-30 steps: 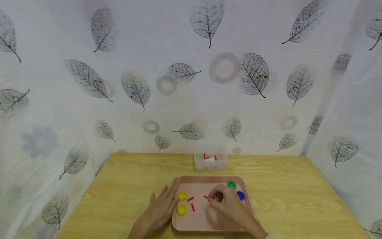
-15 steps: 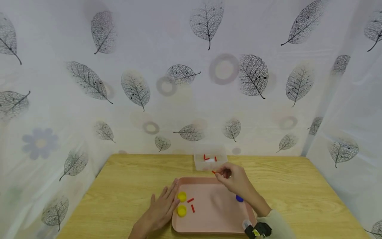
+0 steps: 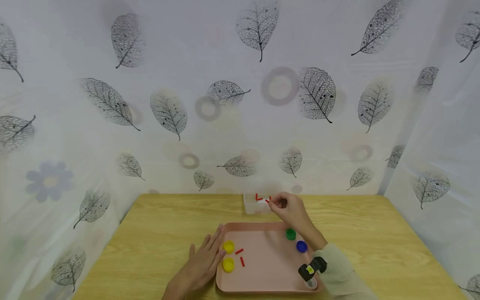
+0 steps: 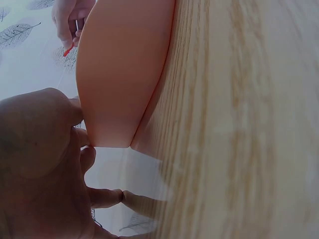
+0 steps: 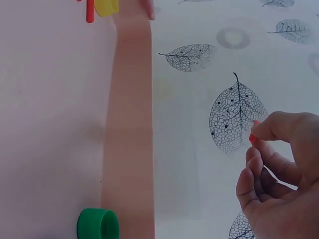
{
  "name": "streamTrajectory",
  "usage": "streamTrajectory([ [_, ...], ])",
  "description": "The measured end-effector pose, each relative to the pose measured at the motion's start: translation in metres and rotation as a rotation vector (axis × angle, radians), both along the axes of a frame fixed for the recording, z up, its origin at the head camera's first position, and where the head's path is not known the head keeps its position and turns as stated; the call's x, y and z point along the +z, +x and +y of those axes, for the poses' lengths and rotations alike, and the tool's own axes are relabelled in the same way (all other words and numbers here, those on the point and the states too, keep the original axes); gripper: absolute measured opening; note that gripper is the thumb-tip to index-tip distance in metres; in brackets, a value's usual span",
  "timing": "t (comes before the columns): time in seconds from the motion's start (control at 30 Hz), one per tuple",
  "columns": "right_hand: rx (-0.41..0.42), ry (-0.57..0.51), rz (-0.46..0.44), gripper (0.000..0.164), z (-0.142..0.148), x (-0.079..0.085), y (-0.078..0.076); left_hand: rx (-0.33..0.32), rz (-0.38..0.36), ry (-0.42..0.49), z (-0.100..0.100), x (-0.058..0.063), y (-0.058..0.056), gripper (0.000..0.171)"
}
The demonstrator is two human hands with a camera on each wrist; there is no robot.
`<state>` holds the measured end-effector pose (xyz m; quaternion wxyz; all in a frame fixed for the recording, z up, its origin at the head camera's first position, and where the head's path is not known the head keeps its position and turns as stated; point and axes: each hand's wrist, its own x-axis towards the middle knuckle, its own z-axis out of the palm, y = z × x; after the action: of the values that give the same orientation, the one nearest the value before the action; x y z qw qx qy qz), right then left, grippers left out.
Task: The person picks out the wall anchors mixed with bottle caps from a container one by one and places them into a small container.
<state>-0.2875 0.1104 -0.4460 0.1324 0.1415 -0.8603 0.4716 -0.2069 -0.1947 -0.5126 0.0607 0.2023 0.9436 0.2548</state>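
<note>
Head view: your right hand (image 3: pixel 288 207) pinches a short, thin red stick (image 3: pixel 267 201) over the clear box (image 3: pixel 258 204) at 12 o'clock of the pink tray (image 3: pixel 262 279). Left hand (image 3: pixel 205 260) lies flat, fingers straight, at tray's 9 o'clock edge. Count: 2 yellow caps (image 3: pixel 228 255), 1 green cap (image 3: pixel 290 234), 1 blue cap (image 3: pixel 301 246), 2 loose red sticks (image 3: pixel 240 256) on tray.

Left wrist: fingers (image 4: pixel 107 196) touch tray rim.

Right wrist: thumb & forefinger tips closed on the stick (image 5: pixel 253 136).

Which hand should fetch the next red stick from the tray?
Probably left: the left hand rests flat at the pink tray's left edge, close to the two red sticks. The right hand is over the clear box, pinching a red stick.
</note>
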Motion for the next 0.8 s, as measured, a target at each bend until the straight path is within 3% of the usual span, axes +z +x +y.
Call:
streamTrajectory([
  [0.5,-0.031,-0.009,-0.002,0.005,-0.007,-0.006,-0.044,0.002,-0.019,-0.013,-0.002,-0.002,-0.001,0.066],
  [0.8,-0.080,0.015,-0.034,0.004,-0.008,-0.017,-0.054,0.003,-0.003,-0.010,-0.001,-0.002,-0.002,0.066],
])
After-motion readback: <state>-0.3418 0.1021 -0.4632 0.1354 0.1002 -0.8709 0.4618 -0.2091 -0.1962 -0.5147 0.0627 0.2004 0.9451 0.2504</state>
